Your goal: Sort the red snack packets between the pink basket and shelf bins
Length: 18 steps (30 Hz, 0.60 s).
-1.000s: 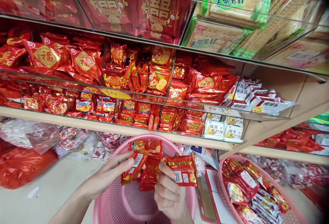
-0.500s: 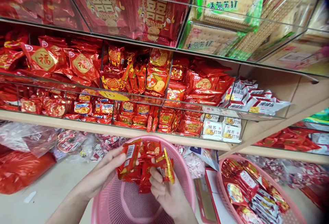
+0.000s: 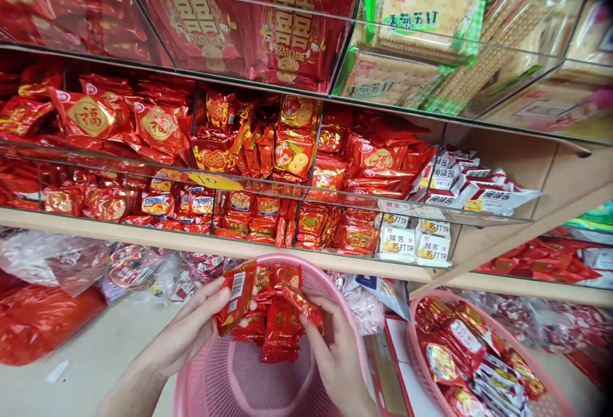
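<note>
My left hand is closed around a small red snack packet whose white barcode faces up. My right hand pinches another red snack packet between thumb and fingers. Both hands are over a pink plastic basket with mesh sides. Between them, more red packets with gold print are bunched at the basket's far side. Part of the right hand's fingers is hidden behind its packet.
Shelves with clear dividers hold red snack packets and white cracker packs. A second pink basket with mixed packets stands at right. Plastic bags lie under the shelf; a yellow tag is on its front.
My right hand has turned and opened out toward the right; the packet with the gold edge it held is no longer seen, and a red packet is in its fingers. The left hand keeps its packet.
</note>
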{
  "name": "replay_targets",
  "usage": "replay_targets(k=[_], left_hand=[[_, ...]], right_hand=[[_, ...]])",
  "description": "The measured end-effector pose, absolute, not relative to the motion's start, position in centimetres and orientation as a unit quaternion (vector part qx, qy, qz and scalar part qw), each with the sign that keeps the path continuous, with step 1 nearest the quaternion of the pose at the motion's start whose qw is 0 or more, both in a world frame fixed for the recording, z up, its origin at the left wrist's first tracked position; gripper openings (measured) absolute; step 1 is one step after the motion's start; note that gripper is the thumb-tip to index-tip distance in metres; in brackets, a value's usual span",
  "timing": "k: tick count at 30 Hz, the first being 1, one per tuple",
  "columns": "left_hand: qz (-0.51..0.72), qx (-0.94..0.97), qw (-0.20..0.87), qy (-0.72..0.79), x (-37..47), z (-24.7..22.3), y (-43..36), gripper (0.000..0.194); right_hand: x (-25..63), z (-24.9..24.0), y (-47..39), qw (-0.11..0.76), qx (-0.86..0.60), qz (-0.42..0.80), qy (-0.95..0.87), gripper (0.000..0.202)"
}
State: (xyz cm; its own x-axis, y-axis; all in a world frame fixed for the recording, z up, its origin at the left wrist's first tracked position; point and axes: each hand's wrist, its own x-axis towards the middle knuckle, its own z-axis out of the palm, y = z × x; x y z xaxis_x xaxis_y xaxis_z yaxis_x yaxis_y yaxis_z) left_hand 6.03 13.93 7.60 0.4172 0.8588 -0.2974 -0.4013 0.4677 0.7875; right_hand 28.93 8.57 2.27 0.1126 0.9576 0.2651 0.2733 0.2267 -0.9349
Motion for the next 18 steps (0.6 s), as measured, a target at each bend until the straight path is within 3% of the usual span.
replay_targets(k=[3, 7, 18], left_hand=[[0.400, 0.296, 0.800, 0.336, 6.8, 7.5, 13.4, 0.038], [0.397, 0.272, 0.826, 0.294, 7.7, 7.3, 12.8, 0.036], [0.407, 0.268, 0.834, 0.259, 7.3, 6.6, 12.1, 0.033]], right_hand=[[29.8, 2.3, 8.4, 0.469, -0.480, 0.180, -0.719, 0.039], [29.9, 3.0, 8.4, 0.440, -0.439, 0.077, -0.780, 0.041], [29.6, 3.7, 8.5, 0.444, -0.403, 0.033, -0.799, 0.036]])
